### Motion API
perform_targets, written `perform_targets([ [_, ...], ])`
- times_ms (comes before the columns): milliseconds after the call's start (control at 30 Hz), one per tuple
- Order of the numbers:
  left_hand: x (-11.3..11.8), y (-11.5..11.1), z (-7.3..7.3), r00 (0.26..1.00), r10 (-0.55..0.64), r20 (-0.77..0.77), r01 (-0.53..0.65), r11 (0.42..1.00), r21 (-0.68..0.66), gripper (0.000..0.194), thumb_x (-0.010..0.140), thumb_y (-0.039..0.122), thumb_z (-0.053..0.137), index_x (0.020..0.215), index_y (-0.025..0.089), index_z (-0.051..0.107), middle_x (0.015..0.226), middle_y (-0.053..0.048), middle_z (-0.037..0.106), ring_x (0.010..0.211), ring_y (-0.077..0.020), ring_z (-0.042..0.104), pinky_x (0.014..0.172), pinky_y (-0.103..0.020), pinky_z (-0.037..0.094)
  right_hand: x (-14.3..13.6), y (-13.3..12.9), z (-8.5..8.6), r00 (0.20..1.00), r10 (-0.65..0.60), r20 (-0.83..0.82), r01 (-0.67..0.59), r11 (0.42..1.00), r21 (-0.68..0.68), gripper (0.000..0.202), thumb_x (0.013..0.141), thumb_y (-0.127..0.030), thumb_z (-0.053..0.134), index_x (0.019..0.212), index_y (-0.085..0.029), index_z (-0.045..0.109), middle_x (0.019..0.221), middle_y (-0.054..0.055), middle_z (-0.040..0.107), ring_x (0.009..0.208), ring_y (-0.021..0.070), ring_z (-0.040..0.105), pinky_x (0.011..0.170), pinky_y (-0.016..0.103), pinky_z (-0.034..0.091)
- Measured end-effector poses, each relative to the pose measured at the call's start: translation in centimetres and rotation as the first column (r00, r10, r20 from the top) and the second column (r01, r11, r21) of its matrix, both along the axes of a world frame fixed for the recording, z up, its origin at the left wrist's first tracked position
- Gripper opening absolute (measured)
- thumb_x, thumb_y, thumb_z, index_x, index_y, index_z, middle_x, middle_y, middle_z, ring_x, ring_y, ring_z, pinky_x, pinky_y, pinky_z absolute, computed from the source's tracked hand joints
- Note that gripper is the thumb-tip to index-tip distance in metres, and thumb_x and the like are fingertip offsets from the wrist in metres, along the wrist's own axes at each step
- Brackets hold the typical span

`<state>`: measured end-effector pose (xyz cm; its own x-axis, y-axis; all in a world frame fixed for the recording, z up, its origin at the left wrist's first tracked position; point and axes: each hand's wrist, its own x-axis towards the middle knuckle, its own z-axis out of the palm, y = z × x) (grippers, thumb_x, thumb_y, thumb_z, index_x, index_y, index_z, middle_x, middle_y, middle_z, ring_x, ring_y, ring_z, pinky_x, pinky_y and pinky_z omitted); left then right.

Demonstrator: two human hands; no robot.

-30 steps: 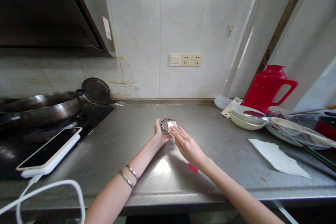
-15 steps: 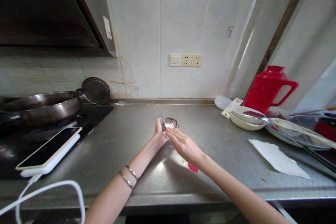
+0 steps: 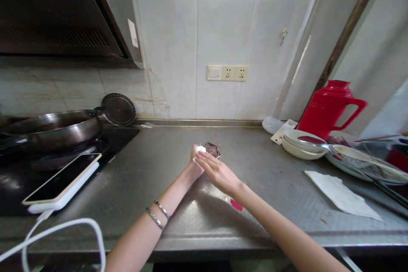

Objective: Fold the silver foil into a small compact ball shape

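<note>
A small faceted glass dish (image 3: 212, 150), with dark glints along its angular rim, is over the middle of the metal counter. My left hand (image 3: 194, 162) is closed about its left side, its fingers mostly hidden. A folded white tissue (image 3: 200, 149) lies over the dish's left edge. My right hand (image 3: 220, 174) presses that tissue down, fingers together and stretched across the dish toward my left hand. A pinkish-red scrap (image 3: 236, 205) lies on the counter below my right wrist.
On the left, a steel pan (image 3: 57, 129) sits on the black cooktop, with a phone (image 3: 62, 180) and white cable near it. To the right are stacked bowls (image 3: 302, 148), a red thermos jug (image 3: 328, 108), plates with utensils and a flat paper towel (image 3: 342, 195).
The tissue has moved from inside the dish to its left edge, with my right fingers on it. More of the dish's inside shows now. The view has shifted slightly.
</note>
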<state>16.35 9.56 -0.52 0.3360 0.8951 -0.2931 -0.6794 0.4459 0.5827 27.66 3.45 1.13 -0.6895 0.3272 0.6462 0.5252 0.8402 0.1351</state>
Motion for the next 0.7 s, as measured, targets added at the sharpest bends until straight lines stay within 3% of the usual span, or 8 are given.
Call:
perform_targets([
  [200, 0.2, -0.7, 1.4, 0.98, 0.012, -0.2, 0.007, 0.995, 0.096, 0.058, 0.088, 0.06, 0.028, 0.094, 0.012, 0.06, 0.064, -0.01, 0.061, 0.052, -0.0208, 0.055, 0.047, -0.031, 0.04, 1.5, 1.6, 3.0, 0.992, 0.089, 0.089, -0.085, 0.995, -0.042, 0.039, 0.089, -0.008, 0.05, 0.128, -0.011, 0.05, 0.131, 0.017, 0.056, 0.129, 0.0216, 0.046, 0.106, 0.039, 0.045],
  [400, 0.1, -1.1, 2.3, 0.953, -0.082, -0.291, 0.128, 0.981, 0.145, 0.059, 0.086, 0.064, 0.025, 0.095, 0.015, 0.058, 0.056, -0.006, 0.058, 0.043, -0.0182, 0.052, 0.039, -0.027, 0.036, 2.6, 2.3, 4.7, 0.967, 0.152, 0.204, -0.16, 0.987, 0.023, 0.031, 0.091, -0.008, 0.047, 0.121, -0.008, 0.056, 0.128, 0.018, 0.058, 0.128, 0.0213, 0.047, 0.104, 0.038, 0.046],
  [600, 0.3, -1.2, 2.3, 0.934, -0.213, -0.288, 0.262, 0.955, 0.141, 0.07, 0.081, 0.071, 0.024, 0.093, 0.011, 0.06, 0.055, -0.01, 0.062, 0.042, -0.0246, 0.059, 0.032, -0.026, 0.034, 3.5, 2.9, 5.2, 0.97, 0.121, 0.21, -0.128, 0.992, 0.018, 0.033, 0.092, -0.013, 0.049, 0.125, -0.014, 0.054, 0.129, 0.014, 0.058, 0.125, 0.0204, 0.05, 0.103, 0.038, 0.048],
  [700, 0.2, -1.0, 2.2, 0.958, -0.252, -0.135, 0.258, 0.965, 0.033, 0.063, 0.082, 0.064, 0.032, 0.092, 0.01, 0.061, 0.056, -0.012, 0.063, 0.042, -0.0253, 0.06, 0.031, -0.026, 0.034, 4.3, 3.2, 5.3, 0.974, 0.092, 0.206, -0.099, 0.995, 0.025, 0.037, 0.09, -0.01, 0.049, 0.127, -0.013, 0.053, 0.13, 0.015, 0.058, 0.123, 0.0217, 0.053, 0.101, 0.038, 0.049],
])
